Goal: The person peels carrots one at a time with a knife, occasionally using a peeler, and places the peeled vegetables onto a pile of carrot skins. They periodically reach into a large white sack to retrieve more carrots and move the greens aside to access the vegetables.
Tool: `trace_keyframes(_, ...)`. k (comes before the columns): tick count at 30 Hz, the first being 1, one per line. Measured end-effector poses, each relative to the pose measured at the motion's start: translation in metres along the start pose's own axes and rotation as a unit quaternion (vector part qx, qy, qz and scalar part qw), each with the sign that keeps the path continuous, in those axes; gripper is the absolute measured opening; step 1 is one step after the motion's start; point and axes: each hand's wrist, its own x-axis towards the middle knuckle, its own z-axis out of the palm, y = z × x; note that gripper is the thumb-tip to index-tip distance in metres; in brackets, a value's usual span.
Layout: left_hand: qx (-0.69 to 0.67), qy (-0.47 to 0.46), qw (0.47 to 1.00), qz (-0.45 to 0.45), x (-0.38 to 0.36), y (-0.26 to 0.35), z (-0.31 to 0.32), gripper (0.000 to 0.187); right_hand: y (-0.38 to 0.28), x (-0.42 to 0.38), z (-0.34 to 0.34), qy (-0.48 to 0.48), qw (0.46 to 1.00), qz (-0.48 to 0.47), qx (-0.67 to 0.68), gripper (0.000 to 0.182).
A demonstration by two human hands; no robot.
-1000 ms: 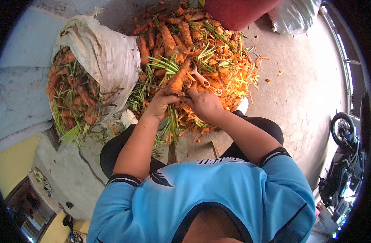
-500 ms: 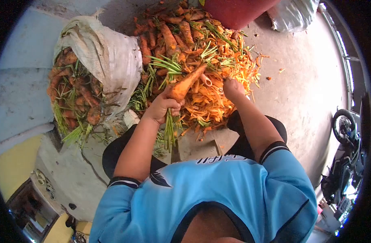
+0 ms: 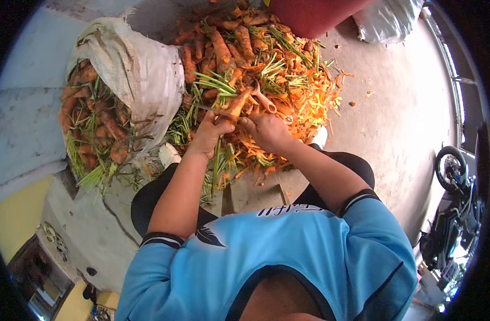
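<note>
My left hand (image 3: pixel 210 136) is wrapped round the leafy end of an orange carrot (image 3: pixel 238 105), whose tip points up and to the right. Green stems hang below that fist. Close on its right, my right hand (image 3: pixel 267 131) is closed on the handle of a knife (image 3: pixel 206 108); the thin blade lies across the carrot near my left fingers. A peeler (image 3: pixel 265 101) with a looped pinkish handle rests on the heap just above my right hand. Orange peelings (image 3: pixel 306 104) lie under and beyond both hands, with unpeeled carrots (image 3: pixel 221 51) behind them.
A white sack (image 3: pixel 148 80) full of carrots stands at the left. At the top are a red container (image 3: pixel 314 16) and another whitish sack (image 3: pixel 388 21). A motorcycle (image 3: pixel 450 214) is at the far right. Bits of peel lie on the concrete floor (image 3: pixel 394 117).
My right hand has moved left from the peelings to the carrot, and the knife blade now lies across it. My left hand has shifted slightly left and lower with the carrot.
</note>
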Motion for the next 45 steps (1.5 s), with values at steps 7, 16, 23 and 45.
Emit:
trace_keyframes(7, 0.011, -0.016, 0.998, -0.056, -0.004, 0.007, 0.014, 0.031, 0.017, 0.002, 0.004, 0.022, 0.996, 0.009, -0.09, 0.035)
trace_keyframes(16, -0.022, -0.01, 0.995, -0.096, -0.021, 0.024, 0.013, 0.035, 0.101, 0.026, -0.033, 0.0, 0.948, 0.176, -0.264, 0.037)
trace_keyframes(23, -0.149, 0.019, 0.982, -0.113, -0.018, 0.014, -0.006, 0.032, 0.023, 0.026, -0.022, 0.056, 0.988, 0.136, 0.038, 0.03)
trace_keyframes(45, -0.316, 0.048, 0.934, -0.162, -0.006, 0.01, -0.02, 0.048, 0.046, 0.021, -0.004, 0.071, 0.986, 0.073, -0.131, 0.042)
